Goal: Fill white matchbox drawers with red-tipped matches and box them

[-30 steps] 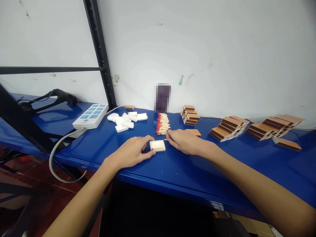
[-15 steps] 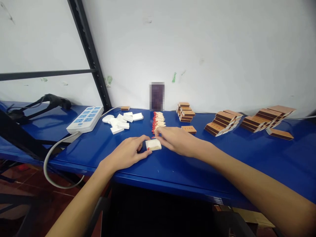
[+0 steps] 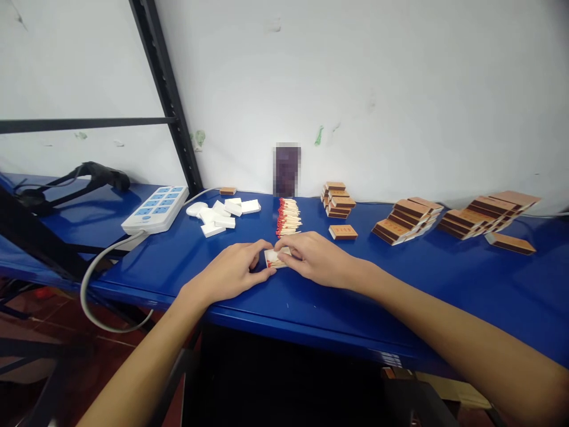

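Noted at frame centre: left hand, curved in a C and bracing the left end of the white tray; right hand, bent over the tray, whether pinching anything impossible to tell. Just above: row of loose matches. Left of centre: heap of white pieces. At right: stacked matchboxes. Judged at tray-filling stage; apparently needed next, flat, heads-left placement.
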A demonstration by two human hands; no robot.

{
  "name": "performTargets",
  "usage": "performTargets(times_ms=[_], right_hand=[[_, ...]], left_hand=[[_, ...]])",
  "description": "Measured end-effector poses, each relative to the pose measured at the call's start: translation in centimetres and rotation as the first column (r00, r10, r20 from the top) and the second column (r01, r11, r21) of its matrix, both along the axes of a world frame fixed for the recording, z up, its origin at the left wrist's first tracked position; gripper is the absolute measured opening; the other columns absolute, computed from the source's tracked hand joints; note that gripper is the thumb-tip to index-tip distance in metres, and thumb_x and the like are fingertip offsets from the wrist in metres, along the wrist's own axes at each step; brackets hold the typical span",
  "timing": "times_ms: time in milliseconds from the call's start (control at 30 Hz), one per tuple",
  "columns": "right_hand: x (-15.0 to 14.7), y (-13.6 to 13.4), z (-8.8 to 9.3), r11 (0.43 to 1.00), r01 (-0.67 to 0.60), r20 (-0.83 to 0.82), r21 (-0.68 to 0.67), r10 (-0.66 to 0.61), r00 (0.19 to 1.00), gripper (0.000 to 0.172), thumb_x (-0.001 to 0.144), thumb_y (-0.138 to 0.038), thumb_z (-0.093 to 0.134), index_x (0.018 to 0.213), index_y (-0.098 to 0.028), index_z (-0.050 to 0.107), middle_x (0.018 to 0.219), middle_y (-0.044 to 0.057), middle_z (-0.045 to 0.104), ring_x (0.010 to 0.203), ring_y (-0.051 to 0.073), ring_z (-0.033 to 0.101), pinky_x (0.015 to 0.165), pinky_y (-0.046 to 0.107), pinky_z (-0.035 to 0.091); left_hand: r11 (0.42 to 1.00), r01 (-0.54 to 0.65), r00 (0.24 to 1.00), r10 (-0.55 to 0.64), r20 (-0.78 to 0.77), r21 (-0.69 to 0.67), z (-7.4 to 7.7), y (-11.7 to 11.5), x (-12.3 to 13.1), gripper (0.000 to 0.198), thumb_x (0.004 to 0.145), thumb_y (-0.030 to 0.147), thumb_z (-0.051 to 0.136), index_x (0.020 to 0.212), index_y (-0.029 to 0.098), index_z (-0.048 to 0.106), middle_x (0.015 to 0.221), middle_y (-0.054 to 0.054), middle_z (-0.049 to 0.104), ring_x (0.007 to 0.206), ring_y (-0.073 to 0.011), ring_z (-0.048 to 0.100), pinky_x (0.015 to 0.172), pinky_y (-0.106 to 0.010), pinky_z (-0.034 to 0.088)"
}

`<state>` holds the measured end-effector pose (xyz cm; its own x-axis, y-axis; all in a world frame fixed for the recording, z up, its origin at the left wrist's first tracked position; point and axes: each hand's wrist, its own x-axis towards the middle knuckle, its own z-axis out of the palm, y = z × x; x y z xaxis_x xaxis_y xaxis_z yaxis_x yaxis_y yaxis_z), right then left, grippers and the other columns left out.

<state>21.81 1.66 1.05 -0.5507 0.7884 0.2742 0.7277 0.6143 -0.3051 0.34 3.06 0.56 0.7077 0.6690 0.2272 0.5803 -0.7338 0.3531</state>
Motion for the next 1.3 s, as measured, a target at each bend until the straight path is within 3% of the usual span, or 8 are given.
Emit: performTargets(times_ms=[200, 433, 600, 767, 1000, 1300], right_hand=[[0.8, 0.0, -0.2, 1.0, -0.015, 0.051, -0.006, 0.015, 0.999, 0.016, 0.091, -0.023, 0.047, 0.083, -0.019, 0.061, 0.071, 0.0, 0.059, 0.063, 0.013, 0.049, 0.058, 0.025, 0.032], [0.6, 0.0, -0.3, 0.999, 0.007, -0.025, 0.047, -0.005, 1.0, 0.018, 0.091, -0.028, 0.052, 0.093, -0.021, 0.068, 0.065, -0.002, 0.054, 0.06, 0.012, 0.048, 0.058, 0.024, 0.032], [1.9, 1.0, 0.0, 0.979, 0.153, -0.147, 0.134, -0.133, 0.98, 0.018, 0.088, -0.026, 0.053, 0.09, -0.019, 0.069, 0.054, -0.005, 0.048, 0.049, 0.011, 0.042, 0.053, 0.024, 0.03], [2.9, 2.7, -0.9, 0.953, 0.274, 0.002, 0.13, -0.277, 0.961, 0.02, 0.087, -0.025, 0.054, 0.099, -0.018, 0.068, 0.059, -0.001, 0.057, 0.052, 0.013, 0.049, 0.054, 0.025, 0.031], [2.8, 3.7, -1.5, 0.97, 0.235, 0.067, 0.067, -0.24, 0.969, 0.02, 0.092, -0.028, 0.048, 0.093, -0.019, 0.067, 0.069, 0.003, 0.065, 0.06, 0.015, 0.056, 0.057, 0.025, 0.033], [3.1, 3.8, -1.7, 0.976, 0.193, 0.174, 0.101, -0.208, 0.963, 0.017, 0.096, -0.027, 0.041, 0.092, -0.018, 0.056, 0.077, 0.006, 0.065, 0.066, 0.017, 0.056, 0.058, 0.026, 0.032]], left_hand=[[1.0, 0.008, 1.0, -0.008, -0.004, 0.011, -0.1, 0.1, -0.1, 0.031, 0.091, 0.043, 0.051, 0.113, 0.021, 0.055, 0.071, 0.003, 0.055, 0.064, -0.0163, 0.052, 0.059, -0.026, 0.033], [1.0, 0.004, 1.0, -0.004, 0.004, -0.001, -0.1, 0.0, -0.1, 0.031, 0.091, 0.042, 0.053, 0.116, 0.022, 0.054, 0.071, 0.003, 0.055, 0.065, -0.0159, 0.053, 0.058, -0.025, 0.034], [1.0, -0.012, 1.0, 0.012, -0.008, -0.01, 0.0, -0.1, -0.1, 0.033, 0.09, 0.043, 0.054, 0.116, 0.023, 0.055, 0.071, 0.003, 0.054, 0.065, -0.0159, 0.053, 0.058, -0.025, 0.034], [1.0, -0.013, 1.0, 0.013, -0.009, -0.007, 0.0, -0.1, -0.1, 0.033, 0.09, 0.043, 0.054, 0.116, 0.023, 0.055, 0.071, 0.003, 0.053, 0.065, -0.0159, 0.053, 0.058, -0.025, 0.034], [1.0, -0.014, 1.0, 0.014, -0.02, -0.008, 0.0, 0.0, -0.1, 0.033, 0.091, 0.042, 0.054, 0.118, 0.023, 0.054, 0.071, 0.004, 0.054, 0.064, -0.0154, 0.052, 0.057, -0.025, 0.034], [1.0, -0.009, 1.0, 0.009, -0.02, 0.003, 0.0, 0.0, -0.1, 0.032, 0.091, 0.041, 0.054, 0.117, 0.023, 0.055, 0.073, 0.003, 0.054, 0.065, -0.0148, 0.052, 0.058, -0.025, 0.035]])
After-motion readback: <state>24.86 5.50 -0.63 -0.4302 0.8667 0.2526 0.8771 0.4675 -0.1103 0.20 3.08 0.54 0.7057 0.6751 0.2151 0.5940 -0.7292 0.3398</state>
